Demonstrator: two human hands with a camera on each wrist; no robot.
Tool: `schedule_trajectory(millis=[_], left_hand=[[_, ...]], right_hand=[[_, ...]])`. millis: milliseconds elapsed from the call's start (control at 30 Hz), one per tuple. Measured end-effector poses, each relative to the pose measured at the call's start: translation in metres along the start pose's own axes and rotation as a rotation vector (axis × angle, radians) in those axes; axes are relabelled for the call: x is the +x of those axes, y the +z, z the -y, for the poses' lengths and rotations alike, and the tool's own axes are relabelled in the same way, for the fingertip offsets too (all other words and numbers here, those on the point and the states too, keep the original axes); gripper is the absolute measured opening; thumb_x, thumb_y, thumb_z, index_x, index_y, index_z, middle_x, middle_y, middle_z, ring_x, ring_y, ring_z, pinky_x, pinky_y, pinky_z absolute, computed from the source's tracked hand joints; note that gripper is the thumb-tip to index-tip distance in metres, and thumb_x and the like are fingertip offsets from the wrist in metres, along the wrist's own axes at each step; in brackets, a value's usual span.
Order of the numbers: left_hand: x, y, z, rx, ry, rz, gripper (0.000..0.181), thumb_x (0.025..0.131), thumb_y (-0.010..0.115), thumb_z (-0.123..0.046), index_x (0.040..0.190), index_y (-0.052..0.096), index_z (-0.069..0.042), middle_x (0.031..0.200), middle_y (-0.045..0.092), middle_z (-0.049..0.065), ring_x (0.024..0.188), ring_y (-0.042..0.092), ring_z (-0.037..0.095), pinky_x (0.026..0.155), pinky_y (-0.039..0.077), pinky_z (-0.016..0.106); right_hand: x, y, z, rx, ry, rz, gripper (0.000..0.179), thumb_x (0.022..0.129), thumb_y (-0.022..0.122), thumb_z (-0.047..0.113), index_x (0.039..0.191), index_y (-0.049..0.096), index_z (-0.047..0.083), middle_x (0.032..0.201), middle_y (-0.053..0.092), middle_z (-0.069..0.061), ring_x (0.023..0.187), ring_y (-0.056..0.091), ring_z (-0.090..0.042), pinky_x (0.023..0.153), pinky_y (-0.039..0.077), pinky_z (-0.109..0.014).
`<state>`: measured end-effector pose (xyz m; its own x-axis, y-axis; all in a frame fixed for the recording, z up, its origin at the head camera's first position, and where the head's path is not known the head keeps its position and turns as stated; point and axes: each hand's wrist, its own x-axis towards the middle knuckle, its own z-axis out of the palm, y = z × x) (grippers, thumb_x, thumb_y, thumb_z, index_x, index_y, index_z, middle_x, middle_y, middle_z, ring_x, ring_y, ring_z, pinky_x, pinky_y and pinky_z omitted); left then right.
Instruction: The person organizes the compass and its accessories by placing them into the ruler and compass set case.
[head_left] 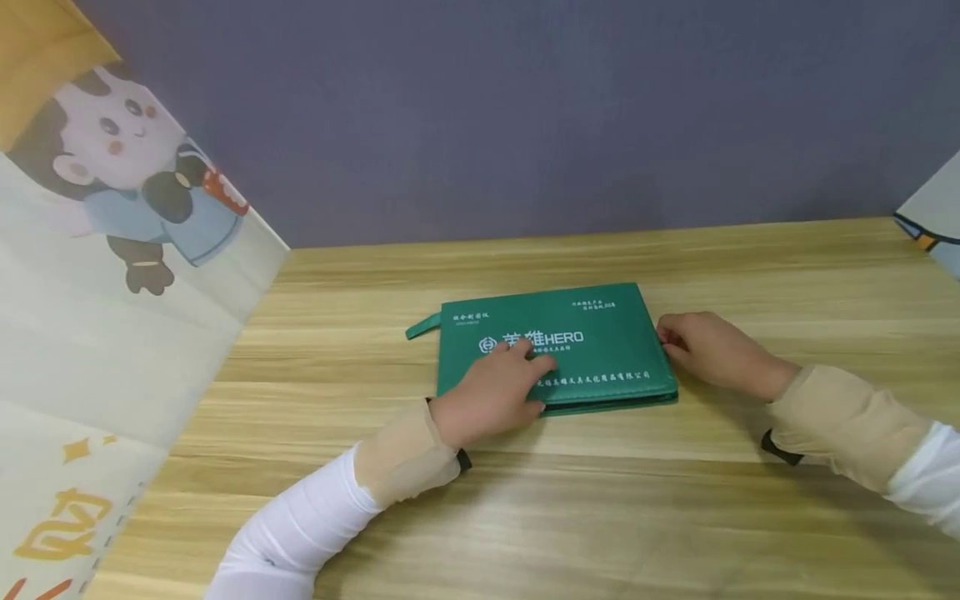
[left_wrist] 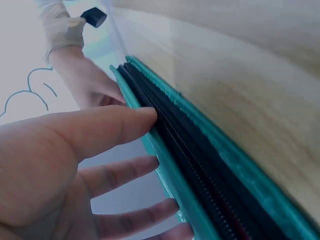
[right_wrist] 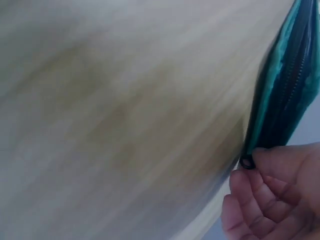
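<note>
A green zippered case (head_left: 600,325) with white lettering lies flat on the wooden table, a short strap (head_left: 423,326) sticking out at its left. My left hand (head_left: 495,389) rests on the front left part of the cover, fingers spread. In the left wrist view its thumb (left_wrist: 142,120) lies at the cover's edge beside the black zipper (left_wrist: 175,132). At the right side of the case is my right hand (head_left: 716,354), fingers curled. The right wrist view shows its thumb and fingers pinching a small dark zipper pull (right_wrist: 246,162) at the case's corner.
The wooden table (head_left: 360,517) stretches around the case. A dark grey-blue panel (head_left: 555,117) rises behind the table. On the left stands a pale wall (head_left: 67,333) with cartoon pictures. Dark wrist bands (head_left: 780,448) show under both beige cuffs.
</note>
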<state>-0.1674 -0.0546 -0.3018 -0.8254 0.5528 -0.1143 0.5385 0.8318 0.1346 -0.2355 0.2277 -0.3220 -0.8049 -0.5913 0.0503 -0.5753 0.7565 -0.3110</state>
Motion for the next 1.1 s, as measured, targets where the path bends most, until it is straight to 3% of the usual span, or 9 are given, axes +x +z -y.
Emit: schedule_trajectory(millis=[200, 333, 833, 1100], left_hand=[[-0.002, 0.001, 0.004, 0.009, 0.004, -0.018, 0.049, 0.086, 0.068, -0.03, 0.132, 0.055, -0.018, 0.122, 0.055, 0.011, 0.103, 0.054, 0.025, 0.08, 0.05, 0.038], [-0.005, 0.002, 0.004, 0.009, 0.003, -0.036, 0.048, 0.086, 0.067, -0.03, 0.131, 0.055, -0.018, 0.125, 0.054, 0.012, 0.108, 0.053, 0.027, 0.084, 0.05, 0.04], [-0.006, 0.001, 0.003, 0.012, 0.005, -0.038, 0.049, 0.085, 0.068, -0.03, 0.131, 0.056, -0.017, 0.122, 0.056, 0.012, 0.103, 0.054, 0.027, 0.08, 0.05, 0.039], [-0.006, 0.004, 0.003, 0.002, -0.009, -0.038, 0.048, 0.086, 0.067, -0.029, 0.131, 0.056, -0.017, 0.123, 0.055, 0.012, 0.103, 0.053, 0.028, 0.08, 0.05, 0.04]], right_hand=[[-0.005, 0.001, 0.0, -0.082, -0.088, -0.04, 0.019, 0.084, 0.064, -0.003, 0.077, 0.054, 0.011, 0.072, 0.052, 0.003, 0.065, 0.045, -0.012, 0.06, 0.042, -0.033], [-0.007, -0.001, -0.003, -0.081, -0.143, -0.074, 0.019, 0.083, 0.064, -0.005, 0.08, 0.056, 0.012, 0.077, 0.055, 0.003, 0.069, 0.049, -0.01, 0.062, 0.045, -0.033], [-0.029, -0.005, -0.002, -0.043, -0.201, 0.011, 0.025, 0.08, 0.068, -0.004, 0.084, 0.062, 0.02, 0.084, 0.058, 0.011, 0.077, 0.054, -0.003, 0.065, 0.048, -0.026], [-0.047, 0.001, 0.014, -0.095, -0.201, -0.048, 0.025, 0.076, 0.071, -0.004, 0.078, 0.06, 0.018, 0.075, 0.053, 0.012, 0.069, 0.048, -0.003, 0.058, 0.044, -0.026]])
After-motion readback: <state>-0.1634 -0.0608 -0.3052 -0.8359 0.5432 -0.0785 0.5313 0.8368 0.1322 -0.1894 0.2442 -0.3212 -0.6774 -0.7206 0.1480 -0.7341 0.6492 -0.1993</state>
